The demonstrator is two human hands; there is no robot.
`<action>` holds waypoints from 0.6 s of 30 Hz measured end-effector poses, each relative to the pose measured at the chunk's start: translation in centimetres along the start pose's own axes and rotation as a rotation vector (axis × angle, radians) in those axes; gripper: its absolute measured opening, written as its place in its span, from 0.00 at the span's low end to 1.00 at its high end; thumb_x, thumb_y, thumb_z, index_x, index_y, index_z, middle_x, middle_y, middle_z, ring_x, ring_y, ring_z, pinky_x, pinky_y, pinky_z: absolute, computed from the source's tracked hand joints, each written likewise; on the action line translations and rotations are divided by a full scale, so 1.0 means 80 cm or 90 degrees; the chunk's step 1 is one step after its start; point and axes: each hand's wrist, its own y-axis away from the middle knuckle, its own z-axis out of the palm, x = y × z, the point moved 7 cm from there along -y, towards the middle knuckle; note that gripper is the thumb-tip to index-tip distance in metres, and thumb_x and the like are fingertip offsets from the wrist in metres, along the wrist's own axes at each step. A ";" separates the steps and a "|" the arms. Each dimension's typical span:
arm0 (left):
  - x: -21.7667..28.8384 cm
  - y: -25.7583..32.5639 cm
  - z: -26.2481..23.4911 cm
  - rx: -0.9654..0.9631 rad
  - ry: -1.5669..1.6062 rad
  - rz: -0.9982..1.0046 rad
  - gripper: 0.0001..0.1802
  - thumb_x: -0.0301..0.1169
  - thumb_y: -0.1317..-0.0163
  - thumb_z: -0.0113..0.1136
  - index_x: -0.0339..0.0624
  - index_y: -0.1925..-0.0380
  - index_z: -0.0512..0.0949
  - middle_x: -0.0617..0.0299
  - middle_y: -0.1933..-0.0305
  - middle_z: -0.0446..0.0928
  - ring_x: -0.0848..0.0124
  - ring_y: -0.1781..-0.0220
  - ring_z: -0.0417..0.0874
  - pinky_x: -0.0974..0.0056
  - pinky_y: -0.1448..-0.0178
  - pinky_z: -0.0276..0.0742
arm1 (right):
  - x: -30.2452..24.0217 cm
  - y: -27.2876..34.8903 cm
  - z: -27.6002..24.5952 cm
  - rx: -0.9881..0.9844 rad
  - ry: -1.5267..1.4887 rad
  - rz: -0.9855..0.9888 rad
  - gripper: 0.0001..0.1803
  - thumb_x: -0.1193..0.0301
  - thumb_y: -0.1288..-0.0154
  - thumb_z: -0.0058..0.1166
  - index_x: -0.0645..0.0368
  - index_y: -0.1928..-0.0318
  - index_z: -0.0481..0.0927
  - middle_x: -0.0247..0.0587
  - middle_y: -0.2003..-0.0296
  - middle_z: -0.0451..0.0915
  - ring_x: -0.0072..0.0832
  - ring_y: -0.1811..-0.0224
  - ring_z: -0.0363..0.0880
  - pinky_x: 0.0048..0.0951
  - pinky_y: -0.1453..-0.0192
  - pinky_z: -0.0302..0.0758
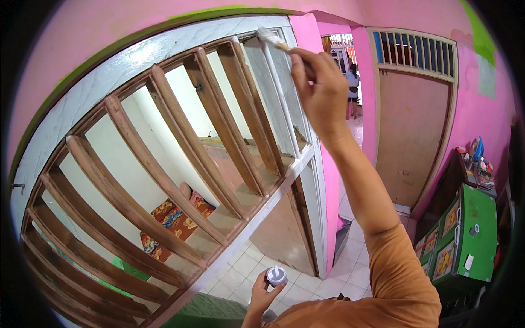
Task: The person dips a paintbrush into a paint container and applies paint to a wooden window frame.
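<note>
My right hand [322,90] is raised high, closed round the handle of a paintbrush [272,39]. White paint covers its bristles, which meet the upper right corner of a wooden window frame [219,27]. The frame's top and right side are white, while its slats [178,142] are bare brown wood. Low down near my body, my left hand [262,291] grips a small round paint container [276,275] with whitish-grey contents. Its fingers wrap the container's side.
A pink pillar [309,38] stands right of the frame. Beyond are a brown door [413,131] and a person [353,87] in the far room. A green drawer cabinet [465,235] stands at right. Through the slats shows a patterned bed cover [169,224].
</note>
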 end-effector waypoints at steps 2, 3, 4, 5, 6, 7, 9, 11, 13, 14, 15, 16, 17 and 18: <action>0.000 -0.003 0.004 -0.013 0.010 -0.005 0.36 0.25 0.41 0.76 0.29 0.36 0.68 0.55 0.44 0.79 0.70 0.42 0.81 0.65 0.38 0.77 | -0.014 0.008 0.016 -0.034 -0.062 -0.009 0.06 0.74 0.31 0.63 0.60 0.56 0.85 0.41 0.72 0.79 0.32 0.74 0.82 0.32 0.70 0.79; 0.003 -0.002 0.002 -0.009 0.007 -0.004 0.36 0.25 0.41 0.76 0.29 0.36 0.68 0.55 0.44 0.79 0.70 0.42 0.81 0.65 0.38 0.77 | -0.024 0.006 0.019 -0.052 -0.109 0.003 0.06 0.75 0.31 0.64 0.60 0.56 0.85 0.41 0.72 0.79 0.31 0.74 0.82 0.32 0.70 0.79; 0.005 -0.001 0.000 -0.003 -0.001 -0.002 0.36 0.26 0.41 0.76 0.29 0.35 0.68 0.55 0.44 0.79 0.70 0.42 0.81 0.65 0.38 0.77 | -0.031 0.006 0.017 -0.050 -0.114 0.005 0.06 0.75 0.31 0.64 0.60 0.56 0.85 0.41 0.72 0.79 0.31 0.74 0.82 0.32 0.70 0.79; 0.007 0.001 -0.003 0.004 -0.009 0.000 0.36 0.26 0.41 0.76 0.29 0.35 0.68 0.56 0.44 0.79 0.70 0.42 0.81 0.65 0.38 0.76 | -0.038 0.006 0.013 -0.031 -0.117 0.006 0.06 0.75 0.32 0.64 0.60 0.56 0.85 0.40 0.72 0.78 0.30 0.75 0.81 0.31 0.71 0.78; 0.006 0.000 -0.002 0.005 -0.007 0.002 0.36 0.26 0.41 0.76 0.29 0.35 0.68 0.56 0.44 0.79 0.70 0.42 0.81 0.65 0.38 0.76 | -0.039 0.006 0.010 -0.014 -0.117 0.004 0.06 0.75 0.32 0.64 0.60 0.56 0.85 0.40 0.73 0.78 0.29 0.76 0.80 0.30 0.72 0.77; 0.006 -0.001 -0.002 0.007 -0.010 0.001 0.36 0.26 0.41 0.76 0.29 0.35 0.68 0.56 0.44 0.79 0.70 0.42 0.81 0.65 0.38 0.76 | -0.035 0.005 0.008 -0.015 -0.120 0.002 0.06 0.75 0.32 0.64 0.60 0.56 0.85 0.40 0.73 0.78 0.29 0.76 0.80 0.30 0.72 0.77; 0.007 -0.002 -0.002 0.012 -0.010 0.001 0.36 0.26 0.41 0.76 0.29 0.35 0.68 0.56 0.44 0.79 0.70 0.42 0.81 0.65 0.39 0.77 | -0.018 0.006 -0.006 0.033 -0.043 0.020 0.06 0.75 0.32 0.64 0.61 0.56 0.85 0.39 0.73 0.77 0.27 0.78 0.77 0.29 0.73 0.74; 0.009 -0.001 0.001 0.010 -0.004 0.003 0.36 0.27 0.41 0.76 0.29 0.35 0.68 0.56 0.44 0.79 0.70 0.42 0.81 0.65 0.39 0.77 | -0.010 0.005 -0.005 0.043 -0.044 0.019 0.06 0.76 0.32 0.64 0.61 0.56 0.85 0.39 0.73 0.77 0.27 0.79 0.75 0.29 0.73 0.73; 0.000 0.002 -0.004 0.014 -0.005 0.000 0.36 0.27 0.41 0.76 0.29 0.35 0.68 0.56 0.44 0.79 0.70 0.42 0.81 0.66 0.39 0.77 | -0.021 0.003 0.007 0.008 -0.032 0.030 0.06 0.76 0.32 0.64 0.61 0.56 0.85 0.39 0.73 0.78 0.28 0.77 0.78 0.30 0.73 0.75; -0.004 0.002 -0.005 0.013 -0.005 -0.002 0.36 0.27 0.40 0.77 0.29 0.36 0.69 0.56 0.44 0.79 0.70 0.42 0.81 0.66 0.40 0.77 | -0.031 0.003 0.011 0.007 -0.060 0.011 0.06 0.75 0.32 0.64 0.62 0.56 0.84 0.41 0.72 0.78 0.30 0.75 0.82 0.31 0.71 0.77; -0.009 0.002 -0.006 0.017 -0.007 -0.003 0.36 0.27 0.40 0.77 0.29 0.36 0.69 0.56 0.44 0.79 0.70 0.42 0.81 0.66 0.40 0.77 | -0.039 0.005 0.013 0.007 -0.063 0.012 0.06 0.75 0.32 0.64 0.62 0.56 0.84 0.41 0.72 0.78 0.30 0.75 0.82 0.31 0.71 0.77; -0.011 0.002 -0.006 0.015 -0.003 0.002 0.36 0.28 0.40 0.77 0.29 0.36 0.69 0.56 0.43 0.79 0.70 0.42 0.81 0.66 0.40 0.77 | -0.048 0.006 0.017 -0.001 -0.086 0.012 0.06 0.75 0.31 0.64 0.62 0.56 0.84 0.42 0.71 0.78 0.32 0.74 0.83 0.32 0.71 0.77; -0.012 0.002 -0.007 0.014 0.000 0.007 0.36 0.28 0.41 0.77 0.30 0.36 0.69 0.56 0.43 0.79 0.71 0.42 0.81 0.66 0.40 0.77 | -0.055 0.007 0.020 -0.008 -0.109 0.012 0.06 0.75 0.31 0.63 0.62 0.55 0.84 0.43 0.71 0.78 0.33 0.73 0.84 0.32 0.70 0.78; -0.012 0.001 -0.005 0.014 0.000 0.007 0.36 0.28 0.41 0.77 0.30 0.36 0.69 0.56 0.43 0.79 0.71 0.42 0.81 0.66 0.40 0.77 | -0.062 0.008 0.020 -0.005 -0.106 -0.009 0.08 0.75 0.31 0.63 0.61 0.54 0.83 0.43 0.70 0.79 0.35 0.74 0.83 0.32 0.71 0.78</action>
